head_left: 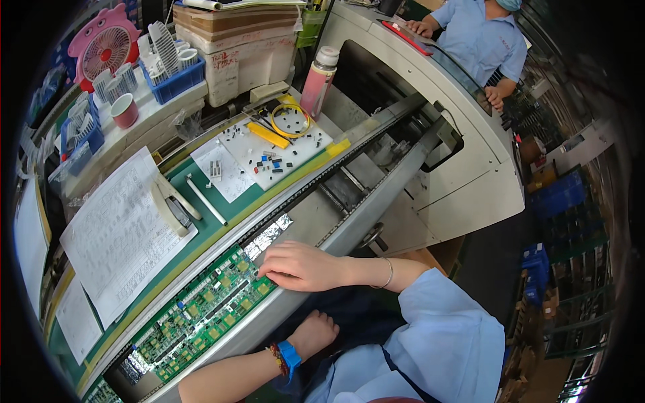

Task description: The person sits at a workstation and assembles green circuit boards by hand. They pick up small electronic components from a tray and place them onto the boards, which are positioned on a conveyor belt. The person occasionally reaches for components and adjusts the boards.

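Note:
A long green circuit board [201, 305], crowded with chips and connectors, lies between the rails of a conveyor [376, 176]. My right hand [295, 265] is over the board's right end, fingers bent together and touching its corner. Whatever those fingertips may pinch is too small or hidden to make out. A thin bracelet [388, 274] circles that wrist. Nearer my body, my left hand [314, 334] is curled into a loose fist below the front rail, apart from the board, with nothing visible in it. A blue wrist strap [289, 356] is on that arm.
Behind the rail are printed sheets [117, 232], a large stapler [173, 205], a white pen [207, 200] and a yellow cutter [267, 134] among small loose parts. A pink bottle [319, 84] stands beyond. At the far right, a person [480, 40] leans at the white machine [463, 181].

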The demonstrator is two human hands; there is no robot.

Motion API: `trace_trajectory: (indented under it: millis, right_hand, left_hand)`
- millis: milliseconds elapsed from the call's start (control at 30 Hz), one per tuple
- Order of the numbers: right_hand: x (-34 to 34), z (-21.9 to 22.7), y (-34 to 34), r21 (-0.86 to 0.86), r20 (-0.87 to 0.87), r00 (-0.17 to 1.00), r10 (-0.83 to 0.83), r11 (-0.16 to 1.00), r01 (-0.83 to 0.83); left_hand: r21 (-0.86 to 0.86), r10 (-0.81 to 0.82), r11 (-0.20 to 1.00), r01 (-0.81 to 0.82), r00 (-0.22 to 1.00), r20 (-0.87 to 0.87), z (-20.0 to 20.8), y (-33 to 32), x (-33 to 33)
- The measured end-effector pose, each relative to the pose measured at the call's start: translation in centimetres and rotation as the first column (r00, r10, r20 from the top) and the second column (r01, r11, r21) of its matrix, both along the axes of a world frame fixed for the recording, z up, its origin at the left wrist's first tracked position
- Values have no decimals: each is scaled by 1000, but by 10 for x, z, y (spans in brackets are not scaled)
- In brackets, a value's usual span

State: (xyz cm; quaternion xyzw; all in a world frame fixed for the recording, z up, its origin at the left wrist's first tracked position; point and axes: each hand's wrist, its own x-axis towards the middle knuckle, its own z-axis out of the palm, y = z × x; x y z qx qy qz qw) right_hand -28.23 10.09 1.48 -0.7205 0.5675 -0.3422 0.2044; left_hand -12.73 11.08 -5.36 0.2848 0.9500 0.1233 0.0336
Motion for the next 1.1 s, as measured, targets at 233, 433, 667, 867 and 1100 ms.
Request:
trace_trajectory:
  millis: [233,433,667,867,1100]
  right_hand:
    - [13,-3,-2,-84,-65,997,-29,996,23]
    - [15,0,1,-57,-134,987,-91,995,84]
    - [13,-8,-1,-21,-204,978,-31,999,27]
    - [13,-9,-2,-59,-296,955,-35,998,18]
    - [13,-6,-5,-53,-332,943,-32,998,15]
  left_hand:
    - [25,84,996,-84,996,-26,-18,2,0]
    - [-40,124,992,-124,992,8,-38,24,-7]
    - [-104,71,992,-68,997,31,-41,31,-23]
    - [-144,62,988,-55,997,49,-36,29,-26]
    - [-135,32,991,-18,994,103,-35,27,-25]
